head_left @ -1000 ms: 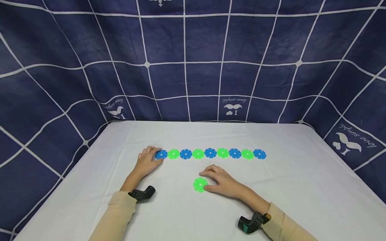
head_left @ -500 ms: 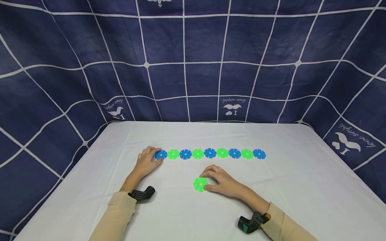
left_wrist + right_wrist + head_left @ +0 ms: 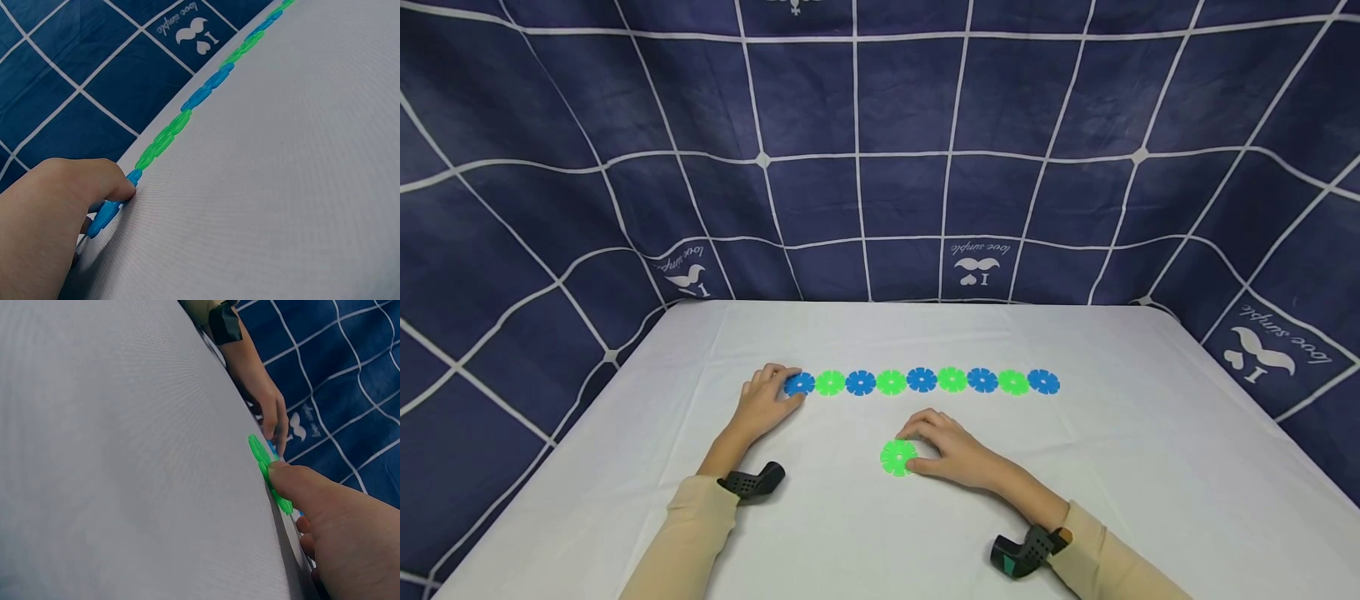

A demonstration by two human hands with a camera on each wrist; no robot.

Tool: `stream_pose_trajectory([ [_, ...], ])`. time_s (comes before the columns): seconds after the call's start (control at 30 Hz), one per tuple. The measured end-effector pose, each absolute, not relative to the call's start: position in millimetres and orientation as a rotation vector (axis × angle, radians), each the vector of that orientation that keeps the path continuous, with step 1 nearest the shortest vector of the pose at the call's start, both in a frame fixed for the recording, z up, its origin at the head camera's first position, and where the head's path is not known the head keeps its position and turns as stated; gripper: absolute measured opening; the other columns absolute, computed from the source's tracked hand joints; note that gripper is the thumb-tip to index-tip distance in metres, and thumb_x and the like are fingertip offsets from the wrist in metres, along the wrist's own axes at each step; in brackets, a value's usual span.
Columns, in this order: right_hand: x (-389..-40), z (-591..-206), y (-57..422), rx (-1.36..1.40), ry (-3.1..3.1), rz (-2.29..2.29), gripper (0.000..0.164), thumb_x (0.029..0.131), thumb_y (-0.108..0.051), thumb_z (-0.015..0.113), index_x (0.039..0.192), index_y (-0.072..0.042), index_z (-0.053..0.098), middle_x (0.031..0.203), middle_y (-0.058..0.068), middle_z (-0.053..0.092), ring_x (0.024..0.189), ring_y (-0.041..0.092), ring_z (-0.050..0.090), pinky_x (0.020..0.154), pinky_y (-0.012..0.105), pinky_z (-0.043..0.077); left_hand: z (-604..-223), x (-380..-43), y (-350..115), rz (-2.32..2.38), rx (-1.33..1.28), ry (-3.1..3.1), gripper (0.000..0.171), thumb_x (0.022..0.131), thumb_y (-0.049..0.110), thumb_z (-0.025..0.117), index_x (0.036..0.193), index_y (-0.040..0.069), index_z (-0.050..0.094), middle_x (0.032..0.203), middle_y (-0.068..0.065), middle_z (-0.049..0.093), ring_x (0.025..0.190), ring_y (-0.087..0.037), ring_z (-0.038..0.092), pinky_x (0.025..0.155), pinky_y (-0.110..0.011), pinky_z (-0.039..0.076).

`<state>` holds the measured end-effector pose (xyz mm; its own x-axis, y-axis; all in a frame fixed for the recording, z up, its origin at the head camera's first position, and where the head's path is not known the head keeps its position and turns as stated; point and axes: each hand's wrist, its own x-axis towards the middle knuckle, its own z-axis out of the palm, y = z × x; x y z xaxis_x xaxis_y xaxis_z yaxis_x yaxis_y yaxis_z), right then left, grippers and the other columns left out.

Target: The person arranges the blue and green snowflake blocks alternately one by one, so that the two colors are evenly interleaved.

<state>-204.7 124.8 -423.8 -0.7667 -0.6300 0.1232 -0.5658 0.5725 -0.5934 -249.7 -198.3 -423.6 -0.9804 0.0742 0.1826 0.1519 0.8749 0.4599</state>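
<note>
A row of notched plastic discs, blue and green by turns, runs across the table, each close against its neighbour. At its left end, my left hand [image 3: 763, 402] holds the blue notched disc [image 3: 800, 383] by its edges, thumb on the near side and fingers on the far side. The left wrist view shows the thumb over this blue disc [image 3: 105, 217]. Nearer to me, my right hand [image 3: 951, 452] pinches a separate green notched disc [image 3: 897, 458] between thumb and index finger. In the right wrist view the green disc [image 3: 257, 450] is seen nearly edge-on, with the thumb across it.
A white cloth [image 3: 850, 533] covers the table. The row's right end is a blue disc [image 3: 1043, 382]. Behind and at both sides hangs a dark blue curtain [image 3: 902, 200] with white grid lines. Each wrist carries a black camera band, the left band [image 3: 752, 482] and the right band [image 3: 1026, 552].
My right index finger has closed onto the far edge of the green disc. The left hand and the row stay as they were.
</note>
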Motion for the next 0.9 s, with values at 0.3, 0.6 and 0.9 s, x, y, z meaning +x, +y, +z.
stream_pose_trajectory([
  [0.3,-204.0,-424.7,124.2,-1.029,2.705,-0.961,0.031,0.082,-0.036,0.062,0.112,-0.026,0.059,0.119,-0.006,0.050,0.116,0.017,0.043,0.096,0.046,0.034,-423.5,-249.0,-198.4,-0.728,-0.164,-2.898,0.052,0.083,0.033,0.056,0.128,0.007,0.049,0.126,-0.017,0.045,0.117,-0.033,0.038,0.091,-0.048,0.027],
  [0.6,-202.1,-424.6,124.8,-1.011,2.694,-0.968,0.031,0.083,-0.037,0.062,0.111,-0.026,0.059,0.118,-0.006,0.049,0.116,0.018,0.043,0.097,0.047,0.034,-426.2,-249.7,-197.8,-0.728,-0.165,-2.894,0.052,0.082,0.032,0.057,0.128,0.008,0.049,0.125,-0.016,0.045,0.117,-0.033,0.039,0.091,-0.048,0.027],
  [0.9,-203.6,-424.7,125.1,-1.024,2.707,-0.952,0.032,0.083,-0.037,0.062,0.112,-0.027,0.059,0.118,-0.006,0.050,0.116,0.017,0.043,0.097,0.046,0.034,-425.7,-251.6,-197.1,-0.722,-0.139,-2.908,0.053,0.083,0.033,0.056,0.129,0.008,0.049,0.127,-0.017,0.044,0.118,-0.033,0.038,0.091,-0.048,0.028],
])
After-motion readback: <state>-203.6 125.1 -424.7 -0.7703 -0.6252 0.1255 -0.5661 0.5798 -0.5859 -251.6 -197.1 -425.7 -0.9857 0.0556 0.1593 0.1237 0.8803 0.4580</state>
